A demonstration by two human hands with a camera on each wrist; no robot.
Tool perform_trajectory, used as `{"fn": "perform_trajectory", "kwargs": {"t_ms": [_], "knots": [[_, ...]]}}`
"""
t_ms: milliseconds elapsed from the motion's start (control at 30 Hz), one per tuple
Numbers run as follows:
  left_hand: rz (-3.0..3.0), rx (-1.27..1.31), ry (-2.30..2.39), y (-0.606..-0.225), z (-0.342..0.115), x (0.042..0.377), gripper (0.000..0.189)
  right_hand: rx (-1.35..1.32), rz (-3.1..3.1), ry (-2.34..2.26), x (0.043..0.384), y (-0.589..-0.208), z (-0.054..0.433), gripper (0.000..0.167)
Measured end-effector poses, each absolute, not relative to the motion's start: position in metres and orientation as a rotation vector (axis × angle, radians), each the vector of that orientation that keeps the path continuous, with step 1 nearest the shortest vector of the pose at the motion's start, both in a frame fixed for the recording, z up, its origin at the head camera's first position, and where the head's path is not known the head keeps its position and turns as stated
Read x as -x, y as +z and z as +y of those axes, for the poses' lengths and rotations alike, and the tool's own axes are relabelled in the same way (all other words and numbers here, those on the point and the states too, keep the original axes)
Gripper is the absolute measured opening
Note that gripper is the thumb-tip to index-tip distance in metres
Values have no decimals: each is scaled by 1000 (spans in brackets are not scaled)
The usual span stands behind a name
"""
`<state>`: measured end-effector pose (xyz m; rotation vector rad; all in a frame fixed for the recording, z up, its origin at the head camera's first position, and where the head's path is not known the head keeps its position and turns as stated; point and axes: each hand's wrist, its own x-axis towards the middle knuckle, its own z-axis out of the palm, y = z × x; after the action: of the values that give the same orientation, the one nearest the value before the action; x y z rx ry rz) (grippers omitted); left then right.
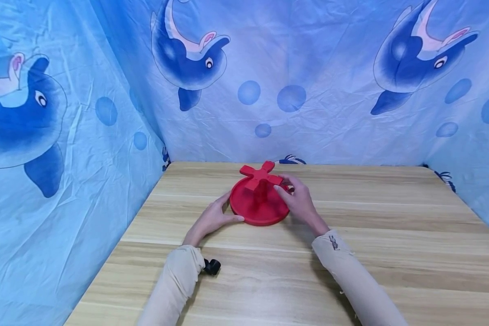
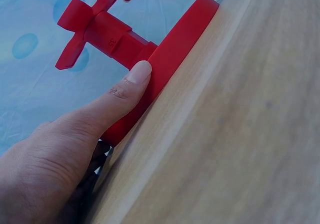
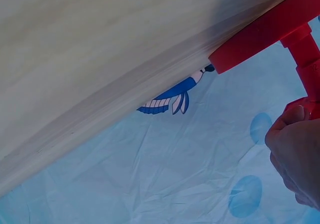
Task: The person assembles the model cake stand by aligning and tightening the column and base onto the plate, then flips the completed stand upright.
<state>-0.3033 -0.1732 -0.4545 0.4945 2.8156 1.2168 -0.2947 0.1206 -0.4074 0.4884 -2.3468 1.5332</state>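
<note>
A red round tray-like base [image 1: 250,216] stands on the wooden table, with a raised rim. From its middle rises a short red post [image 2: 107,32], stepped in width and marked with a small number. On the post sits a red cross-shaped top [image 1: 261,175] with several flat arms. At the base's left side my left hand [image 1: 213,219] holds the rim, its thumb [image 2: 137,74] lying against the near side. My right hand [image 1: 300,203] pinches the right arm of the cross between thumb and fingers, above the base. In the right wrist view the fingers partly cover that arm.
The light wooden table [image 1: 391,226] ends at a back edge just behind the red base. Blue cloth [image 1: 326,90] printed with dolphins and bubbles hangs behind it and on both sides. A small black device [image 1: 213,267] sticks out at the left sleeve's cuff.
</note>
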Motion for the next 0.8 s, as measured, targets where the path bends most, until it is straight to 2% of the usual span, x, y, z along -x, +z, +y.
{"fn": "perform_trajectory", "kwargs": {"t_ms": [533,800], "knots": [[2818,-500,1228,-455,-173,305,113,-470,-2366,1540,288,-406,118,48],[2830,-504,1212,-455,-172,304,112,-553,-2332,1536,277,-405,116,42]]}}
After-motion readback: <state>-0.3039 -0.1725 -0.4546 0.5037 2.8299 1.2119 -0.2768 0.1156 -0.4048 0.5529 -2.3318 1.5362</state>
